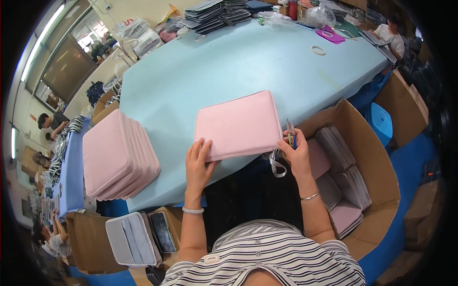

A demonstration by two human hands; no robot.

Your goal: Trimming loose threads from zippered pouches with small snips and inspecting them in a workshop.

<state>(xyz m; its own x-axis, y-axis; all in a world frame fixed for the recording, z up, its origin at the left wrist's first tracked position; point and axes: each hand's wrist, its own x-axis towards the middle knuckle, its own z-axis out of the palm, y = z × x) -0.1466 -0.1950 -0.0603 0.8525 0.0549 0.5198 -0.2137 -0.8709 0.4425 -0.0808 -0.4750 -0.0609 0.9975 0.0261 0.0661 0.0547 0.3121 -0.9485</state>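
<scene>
A pink padded zip case [238, 126], shaped like a laptop sleeve, lies at the near edge of the light blue table [181, 76]. My left hand [198, 164] grips its lower left edge, fingers on top and thumb along the side. At its lower right corner, my right hand [296, 152] pinches the case while also holding small thread snips [291, 133], blades pointing away from me. A pale ribbon loop [276, 167] hangs below that corner. To the left stands a stack of similar pink cases [119, 155].
An open cardboard box [377, 190] with pink and grey cases stands at my right. Low on the left are a grey case [131, 238] and a phone [162, 231]. A tape roll [318, 50] and dark stacked cases [210, 16] lie farther off. Other people work nearby.
</scene>
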